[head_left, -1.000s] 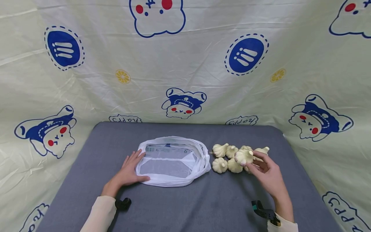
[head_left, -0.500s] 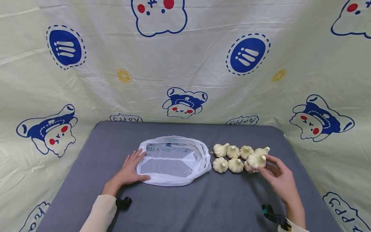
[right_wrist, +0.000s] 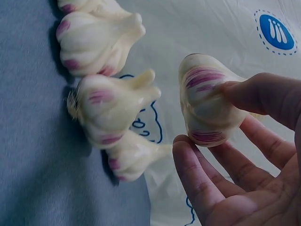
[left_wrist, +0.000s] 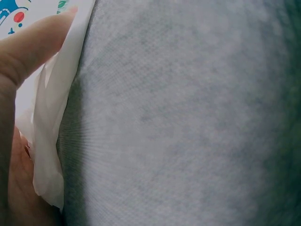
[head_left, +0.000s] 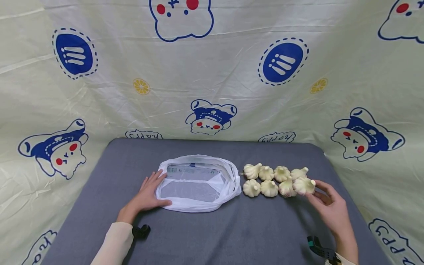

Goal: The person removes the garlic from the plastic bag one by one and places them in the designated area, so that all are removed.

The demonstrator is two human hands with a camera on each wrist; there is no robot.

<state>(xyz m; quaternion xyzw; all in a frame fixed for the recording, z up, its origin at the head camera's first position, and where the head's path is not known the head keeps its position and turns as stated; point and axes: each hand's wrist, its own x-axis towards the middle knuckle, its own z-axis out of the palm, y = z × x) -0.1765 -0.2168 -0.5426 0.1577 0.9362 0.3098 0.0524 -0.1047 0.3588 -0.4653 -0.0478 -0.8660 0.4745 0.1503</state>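
Observation:
My right hand (head_left: 329, 206) pinches a garlic bulb (head_left: 304, 186) between thumb and fingers, at the right end of the front row of garlic. In the right wrist view this held bulb (right_wrist: 207, 103) shows purple streaks and hangs apart from the grey surface. My left hand (head_left: 148, 195) rests spread against the left side of a white plastic bag (head_left: 198, 207), whose mouth faces up. In the left wrist view, the thumb (left_wrist: 40, 40) lies straight over the bag's white edge (left_wrist: 47, 155). The other fingers are mostly hidden there.
Several more garlic bulbs (head_left: 269, 188) stand in two rows right of the bag. They sit on a grey cloth-covered table (head_left: 212, 239). A pale printed sheet (head_left: 232, 66) hangs behind. Dark camera mounts (head_left: 141, 232) are on both wrists.
My right hand has moved right with the held garlic bulb, from above the middle of the rows to their right end. The left hand and bag stay put.

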